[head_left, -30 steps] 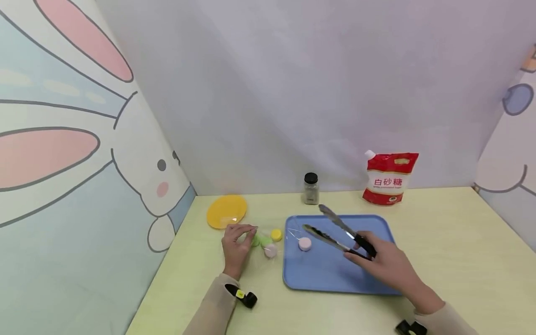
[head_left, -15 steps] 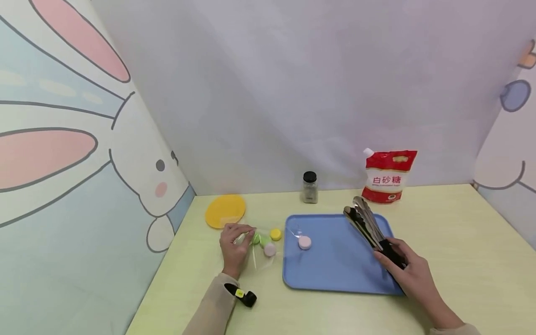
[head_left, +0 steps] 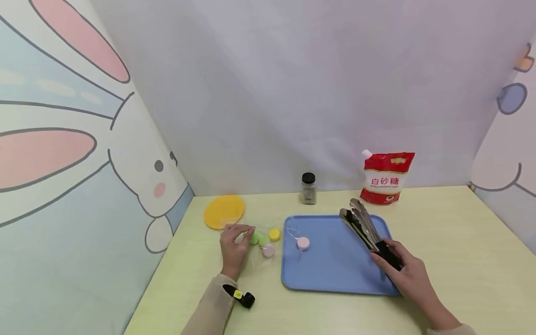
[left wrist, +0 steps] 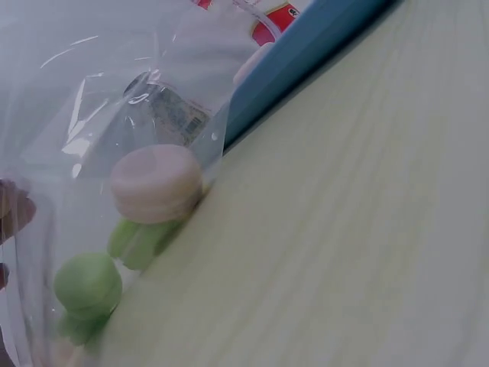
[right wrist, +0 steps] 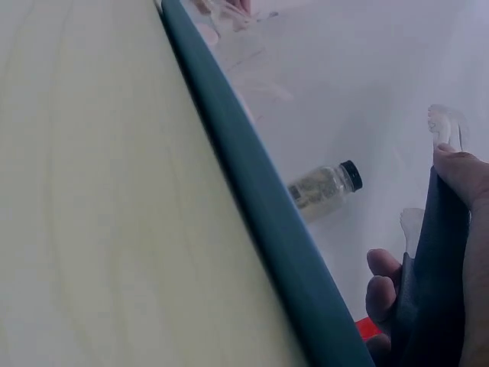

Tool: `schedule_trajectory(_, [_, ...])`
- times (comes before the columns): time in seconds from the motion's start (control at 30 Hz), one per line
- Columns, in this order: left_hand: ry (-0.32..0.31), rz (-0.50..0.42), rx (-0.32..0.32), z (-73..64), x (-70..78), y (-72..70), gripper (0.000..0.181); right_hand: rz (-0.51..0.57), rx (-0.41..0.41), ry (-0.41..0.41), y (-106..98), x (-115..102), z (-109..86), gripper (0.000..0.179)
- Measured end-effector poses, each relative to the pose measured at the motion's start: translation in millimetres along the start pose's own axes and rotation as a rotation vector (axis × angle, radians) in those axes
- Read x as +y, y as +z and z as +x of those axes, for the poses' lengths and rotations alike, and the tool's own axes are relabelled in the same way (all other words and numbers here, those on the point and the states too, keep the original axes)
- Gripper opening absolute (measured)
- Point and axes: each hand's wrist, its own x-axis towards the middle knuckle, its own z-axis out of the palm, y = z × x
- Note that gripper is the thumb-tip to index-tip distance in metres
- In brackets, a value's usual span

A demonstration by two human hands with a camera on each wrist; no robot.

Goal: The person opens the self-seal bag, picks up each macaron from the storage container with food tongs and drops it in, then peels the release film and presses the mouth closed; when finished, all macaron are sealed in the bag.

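My left hand point(head_left: 234, 246) pinches the edge of a clear plastic bag point(left wrist: 92, 115) left of the blue tray. Inside the bag are green macarons point(left wrist: 88, 284) and a pale pink macaron point(left wrist: 157, 183). A yellow macaron point(head_left: 274, 234) appears at the bag's far side in the head view. Another pink macaron point(head_left: 303, 243) lies on the left part of the blue tray point(head_left: 335, 274). In my right hand point(head_left: 408, 274) is a pair of metal tongs point(head_left: 364, 225) with black handles, gripped over the tray's right side. The tongs' arms are close together, with nothing between their tips.
Behind the left hand lies a round orange plate point(head_left: 224, 211). A glass jar with a black lid point(head_left: 309, 190) stands behind the tray, and a red-and-white sugar pouch point(head_left: 385, 179) stands at the back right. Rabbit-printed panels flank the table.
The tongs have swung right, away from the pink macaron on the tray, and their arms have come together. My left hand has stayed at the bag.
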Motion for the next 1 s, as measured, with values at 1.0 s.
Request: schedule_trajectory(1.0, [-0.052, -0.029, -0.018, 4.4, 8.3, -0.5, 0.011, -0.432, -0.233, -0.289, 29, -21, -2.1, 0.064])
